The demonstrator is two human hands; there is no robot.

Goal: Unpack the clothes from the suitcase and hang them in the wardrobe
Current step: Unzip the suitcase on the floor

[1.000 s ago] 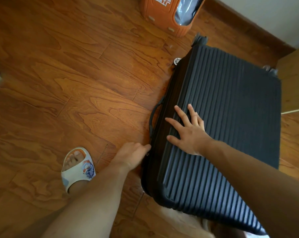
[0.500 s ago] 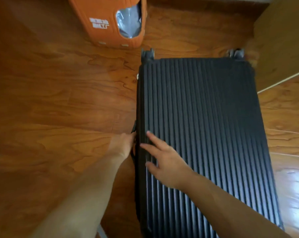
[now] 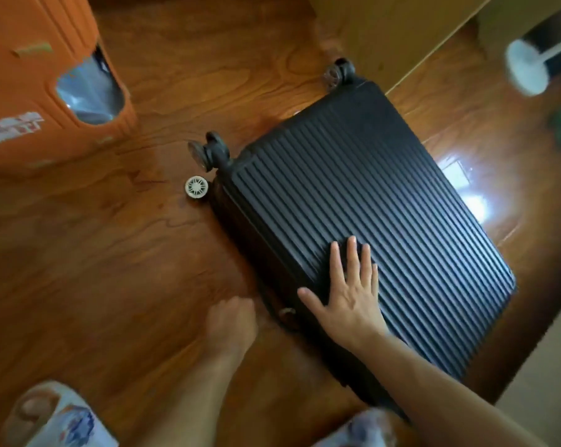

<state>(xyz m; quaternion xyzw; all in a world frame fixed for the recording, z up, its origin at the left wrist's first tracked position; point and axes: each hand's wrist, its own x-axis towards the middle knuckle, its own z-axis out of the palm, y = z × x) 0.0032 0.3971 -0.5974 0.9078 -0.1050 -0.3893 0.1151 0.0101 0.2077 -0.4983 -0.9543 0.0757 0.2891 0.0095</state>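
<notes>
Right hand (image 3: 350, 301): fingers (image 3: 351, 259) straight and spread, palm flat on the ribbed top shell of the dark suitcase (image 3: 385, 221), gripping nothing; judged to be steadying the case against sliding. Left hand (image 3: 232, 324): curled at the case's near side edge, just beside a small fitting there; motion blur hides the fingertips, so I cannot tell whether it has hold of a zip pull or side handle, though the position suggests it is working the opening. The suitcase lies flat on the wooden floor (image 3: 95, 269), closed, laid so the lid can lift upward; no clothes are out yet. Counts: 1 dark suitcase; 3 of its wheels visible, 1 pale (image 3: 195, 187); 1 orange suitcase (image 3: 30, 75) standing at upper left, well apart; 2 patterned slippers at the lower edge, 1 (image 3: 56, 417) at left.
</notes>
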